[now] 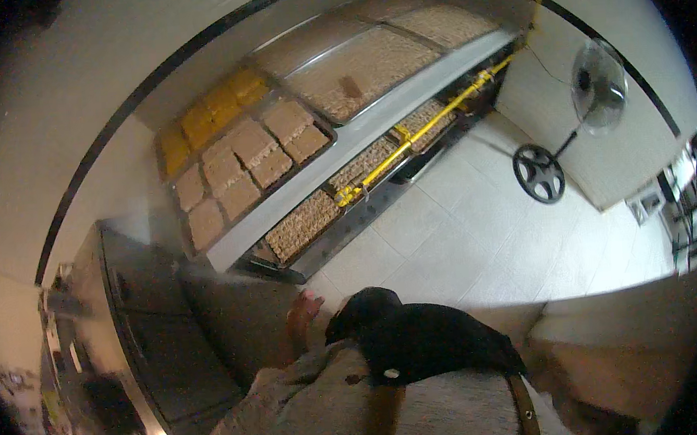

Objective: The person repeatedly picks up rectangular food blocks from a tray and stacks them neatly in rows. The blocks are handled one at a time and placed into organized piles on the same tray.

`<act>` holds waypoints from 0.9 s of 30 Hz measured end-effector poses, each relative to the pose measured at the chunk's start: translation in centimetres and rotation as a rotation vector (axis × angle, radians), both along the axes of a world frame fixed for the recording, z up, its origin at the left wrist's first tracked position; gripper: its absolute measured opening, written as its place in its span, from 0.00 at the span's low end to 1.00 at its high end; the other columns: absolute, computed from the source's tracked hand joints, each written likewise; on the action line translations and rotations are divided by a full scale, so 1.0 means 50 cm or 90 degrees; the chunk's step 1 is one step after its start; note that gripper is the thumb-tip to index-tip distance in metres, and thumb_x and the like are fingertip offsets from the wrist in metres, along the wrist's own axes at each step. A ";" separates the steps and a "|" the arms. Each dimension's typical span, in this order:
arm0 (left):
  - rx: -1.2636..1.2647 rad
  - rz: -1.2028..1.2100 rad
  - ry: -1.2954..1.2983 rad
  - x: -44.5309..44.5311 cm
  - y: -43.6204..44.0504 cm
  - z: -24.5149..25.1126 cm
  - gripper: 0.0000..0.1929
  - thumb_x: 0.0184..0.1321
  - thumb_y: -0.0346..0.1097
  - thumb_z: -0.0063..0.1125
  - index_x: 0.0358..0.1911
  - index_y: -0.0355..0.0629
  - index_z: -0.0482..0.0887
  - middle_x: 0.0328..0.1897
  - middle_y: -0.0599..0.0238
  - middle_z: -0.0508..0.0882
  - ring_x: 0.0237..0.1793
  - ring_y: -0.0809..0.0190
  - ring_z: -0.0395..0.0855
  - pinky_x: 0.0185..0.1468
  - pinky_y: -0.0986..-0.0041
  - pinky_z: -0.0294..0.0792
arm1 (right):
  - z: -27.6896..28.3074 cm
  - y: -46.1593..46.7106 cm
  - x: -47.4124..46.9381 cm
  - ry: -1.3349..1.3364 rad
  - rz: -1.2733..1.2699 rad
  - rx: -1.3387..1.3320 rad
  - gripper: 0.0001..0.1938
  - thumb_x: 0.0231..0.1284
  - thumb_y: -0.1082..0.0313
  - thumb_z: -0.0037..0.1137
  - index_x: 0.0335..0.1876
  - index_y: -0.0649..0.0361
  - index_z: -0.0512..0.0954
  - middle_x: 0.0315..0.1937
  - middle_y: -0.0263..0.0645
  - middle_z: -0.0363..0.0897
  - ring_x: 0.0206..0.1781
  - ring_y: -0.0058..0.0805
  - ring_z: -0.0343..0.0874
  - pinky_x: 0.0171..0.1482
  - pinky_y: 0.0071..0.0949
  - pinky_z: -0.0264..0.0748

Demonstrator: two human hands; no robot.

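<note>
My left hand [306,310] hangs low beside my body, small and blurred. Its fingers look partly bent, and whether they hold anything is unclear. My right hand is out of view. Before me, a long metal counter [372,116] carries several trays. One baking tray holds pale, square-cut slabs [237,192] that look like pastry. Behind them sit yellow cut pieces [219,108]. Farther along lies a large tray of pale, crumbly-looking food [368,64] with a brown patch on it. Trays of coarse, nut-like food [303,223] rest on the level below.
A yellow pipe [415,137] with valves runs along the counter's front. To the right, a pedestal fan [599,88] stands on a round base [538,172] by the wall. Dark cabinet-like doors [163,339] are at left. Pale tiled floor [440,223] lies between.
</note>
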State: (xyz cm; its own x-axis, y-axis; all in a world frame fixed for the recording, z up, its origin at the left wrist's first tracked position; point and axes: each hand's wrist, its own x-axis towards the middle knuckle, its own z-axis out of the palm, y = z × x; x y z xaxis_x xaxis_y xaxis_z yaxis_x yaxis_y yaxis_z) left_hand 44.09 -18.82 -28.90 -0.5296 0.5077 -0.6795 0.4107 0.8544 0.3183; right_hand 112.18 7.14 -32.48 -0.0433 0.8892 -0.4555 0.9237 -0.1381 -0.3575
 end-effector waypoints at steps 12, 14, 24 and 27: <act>0.506 -0.079 0.179 0.030 0.864 0.435 0.24 0.66 0.50 0.64 0.62 0.49 0.81 0.54 0.48 0.88 0.57 0.41 0.85 0.62 0.54 0.76 | 0.064 0.400 -0.124 0.048 0.023 -0.040 0.06 0.64 0.69 0.54 0.41 0.60 0.77 0.30 0.41 0.75 0.32 0.34 0.74 0.32 0.40 0.69; 0.584 -0.141 0.180 0.034 1.000 0.409 0.25 0.65 0.48 0.66 0.64 0.50 0.80 0.58 0.48 0.86 0.59 0.42 0.83 0.63 0.55 0.75 | 0.084 0.463 -0.161 0.068 0.002 -0.031 0.06 0.64 0.68 0.54 0.42 0.60 0.77 0.30 0.40 0.75 0.31 0.33 0.74 0.31 0.39 0.69; 0.473 -0.339 0.078 0.050 1.295 0.440 0.35 0.61 0.48 0.69 0.72 0.54 0.72 0.66 0.44 0.75 0.67 0.38 0.75 0.67 0.50 0.72 | 0.125 0.680 -0.173 0.069 -0.126 -0.053 0.08 0.68 0.64 0.53 0.44 0.58 0.80 0.27 0.36 0.75 0.26 0.28 0.72 0.24 0.36 0.68; 0.486 -0.288 0.179 -0.002 1.316 0.451 0.34 0.60 0.49 0.71 0.71 0.54 0.75 0.64 0.41 0.74 0.64 0.35 0.76 0.66 0.50 0.72 | 0.105 0.727 -0.137 0.039 -0.129 -0.097 0.09 0.69 0.63 0.53 0.45 0.58 0.80 0.26 0.35 0.75 0.24 0.27 0.72 0.23 0.36 0.68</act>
State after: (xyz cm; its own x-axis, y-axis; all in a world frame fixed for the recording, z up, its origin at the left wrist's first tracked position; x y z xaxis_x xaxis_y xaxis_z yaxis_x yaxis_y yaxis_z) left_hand 44.01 46.96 -6.33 -0.2676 0.9624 0.0468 0.8010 0.1952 0.5660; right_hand 105.34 43.50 -27.25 0.0974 0.8034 -0.5875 0.8486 -0.3754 -0.3726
